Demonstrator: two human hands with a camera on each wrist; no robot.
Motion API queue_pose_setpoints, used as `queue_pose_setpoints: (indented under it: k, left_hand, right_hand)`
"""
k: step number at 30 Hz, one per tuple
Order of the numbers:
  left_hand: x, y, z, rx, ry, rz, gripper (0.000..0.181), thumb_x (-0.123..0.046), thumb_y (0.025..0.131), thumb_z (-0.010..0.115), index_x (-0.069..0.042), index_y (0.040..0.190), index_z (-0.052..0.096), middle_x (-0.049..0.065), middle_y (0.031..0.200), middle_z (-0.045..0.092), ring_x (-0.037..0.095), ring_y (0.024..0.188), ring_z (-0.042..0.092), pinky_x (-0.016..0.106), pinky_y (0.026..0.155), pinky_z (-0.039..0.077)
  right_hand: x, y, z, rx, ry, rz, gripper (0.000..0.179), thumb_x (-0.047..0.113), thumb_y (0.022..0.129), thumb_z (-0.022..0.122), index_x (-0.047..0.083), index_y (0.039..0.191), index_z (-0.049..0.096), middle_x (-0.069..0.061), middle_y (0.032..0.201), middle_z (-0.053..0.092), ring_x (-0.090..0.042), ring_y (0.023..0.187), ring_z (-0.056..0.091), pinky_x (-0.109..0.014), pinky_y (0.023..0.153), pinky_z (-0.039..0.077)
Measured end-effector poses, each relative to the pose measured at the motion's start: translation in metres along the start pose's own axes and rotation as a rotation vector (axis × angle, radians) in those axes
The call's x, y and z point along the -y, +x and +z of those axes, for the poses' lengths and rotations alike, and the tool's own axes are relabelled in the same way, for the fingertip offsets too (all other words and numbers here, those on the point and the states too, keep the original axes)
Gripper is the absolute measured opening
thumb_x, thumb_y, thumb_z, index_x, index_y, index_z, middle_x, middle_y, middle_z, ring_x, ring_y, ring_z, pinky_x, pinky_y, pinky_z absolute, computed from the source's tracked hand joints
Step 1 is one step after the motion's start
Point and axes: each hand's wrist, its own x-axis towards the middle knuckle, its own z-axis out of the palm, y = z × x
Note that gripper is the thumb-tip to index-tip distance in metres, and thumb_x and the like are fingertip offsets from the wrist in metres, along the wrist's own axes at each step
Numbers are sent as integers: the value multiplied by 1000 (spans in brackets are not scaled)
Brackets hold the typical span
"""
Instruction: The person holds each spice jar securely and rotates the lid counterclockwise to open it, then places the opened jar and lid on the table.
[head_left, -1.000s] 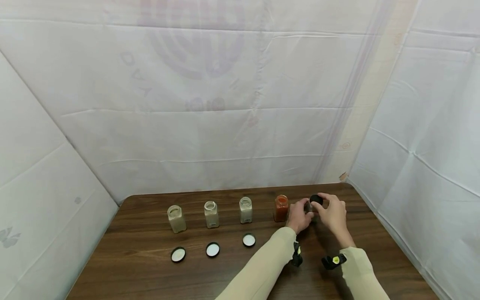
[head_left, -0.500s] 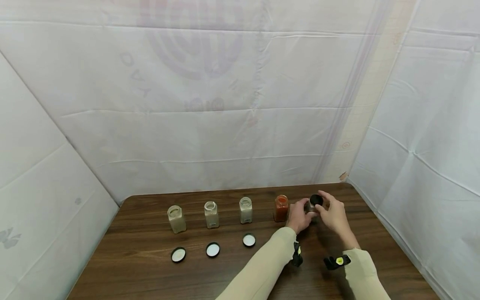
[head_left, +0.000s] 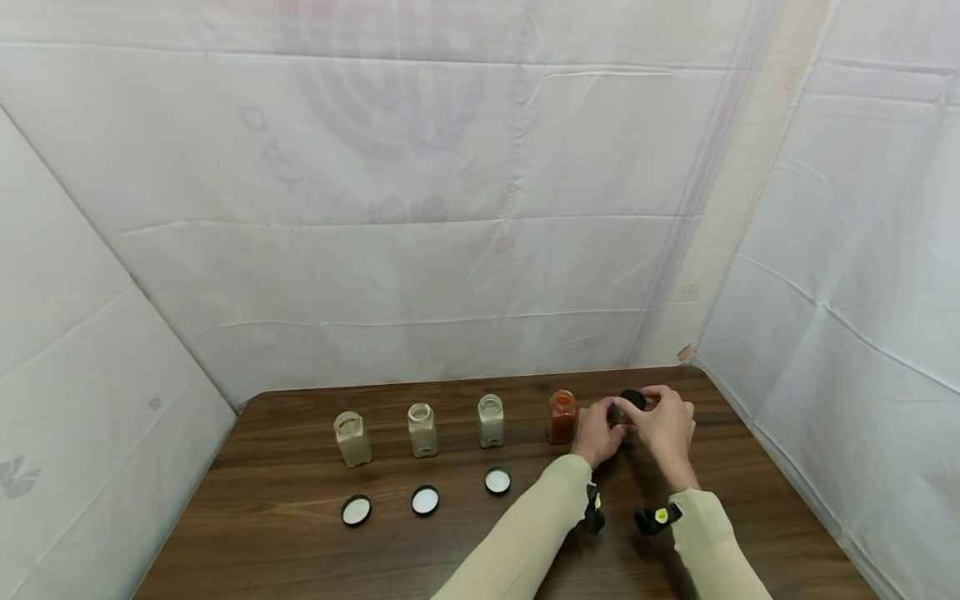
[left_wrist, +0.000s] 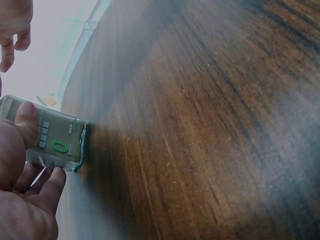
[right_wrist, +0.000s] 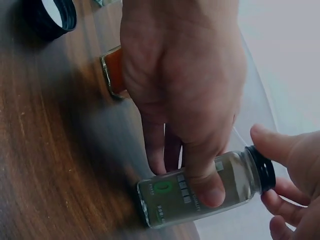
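At the right end of a row, my left hand grips a square glass spice jar around its body. The jar has a green mark and pale printing on its side, and its base faces the table. My right hand pinches the black lid between thumb and fingers. In the right wrist view the lid sits on the jar's neck. The left wrist view shows the jar with my left thumb across it; its lid end is out of frame. Left of my left hand stands an open jar of orange-red contents.
Three open jars of pale contents, a left one, a middle one and a right one, stand farther left on the wooden table. Three upturned black lids lie before them. White sheeting surrounds the back and sides.
My right fingers have shifted round the lid, spreading half a second ago and closing on it again now. The right wrist has moved slightly left. My left hand stays in place.
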Motion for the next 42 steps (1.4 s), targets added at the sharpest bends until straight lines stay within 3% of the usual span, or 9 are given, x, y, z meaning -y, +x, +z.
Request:
queue_pose_setpoints:
  k: [5,9,12,15,20,23,27,35,42]
  left_hand:
    - [2,2,1,-11,10,28,35,-20,86,75,-20,121,74,-3,104,75,11,88,65,27,80,54]
    - [2,3,1,-3,-1,26,34,-23,87,75,-20,121,74,-3,104,74,9,88,65,26,81,54]
    - [1,2,0,5,-13,17,33,-28,88,77,-20,121,74,-4,104,75,8,89,65,25,81,54]
    - [0,2,0,4,-18,12,34,-30,88,80,-20,121,74,-5,104,75,7,91,65,24,82,54]
    - [0,2,1,12,-21,11,34,-30,89,80,-20,121,74,-5,103,74,7,87,63,25,81,53]
    - [1,2,0,19,-14,4,37,-34,90,81,-20,123,73,-4,105,74,8,87,64,27,81,55]
    - [1,2,1,12,8,3,46,-40,88,82,-20,128,71,-1,109,75,11,91,67,29,83,56]
    - [-1,-1,0,7,-3,20,40,-34,89,82,-20,124,72,1,104,75,11,84,65,29,78,55]
    - [0,0,0,14,-26,-4,37,-33,88,82,-20,122,73,0,111,75,11,94,67,28,83,55]
  right_hand:
    - [0,0,-3,24,2,-61,48,29,92,79,-4,125,69,-28,124,65,-47,112,50,-62,97,37]
    - [-4,1,-7,55,14,-134,42,18,93,78,-4,128,68,-30,119,67,-38,77,58,-48,72,49]
    - [-5,1,-10,92,41,-161,40,10,94,75,-3,131,67,-28,96,71,-20,47,43,-31,48,39]
    - [-6,2,-13,135,62,-170,40,6,96,72,-2,134,65,-26,86,68,-12,42,36,-26,43,34]
    - [-7,2,-15,184,68,-186,45,9,98,71,-1,140,59,-31,116,66,-20,58,48,-31,53,41]
    - [-8,2,-14,161,66,-178,54,17,96,75,-4,142,55,-31,133,61,-34,84,59,-44,77,48]
    - [-10,3,-9,97,46,-123,61,28,92,80,-6,138,57,-30,129,63,-47,114,55,-59,102,33]
    - [-7,2,-1,61,-6,-7,57,39,89,81,-1,127,65,-25,123,64,-46,110,47,-61,93,37]
    - [-8,3,-9,156,-3,-143,46,22,97,74,-4,133,64,-31,132,57,-54,120,47,-67,99,37]
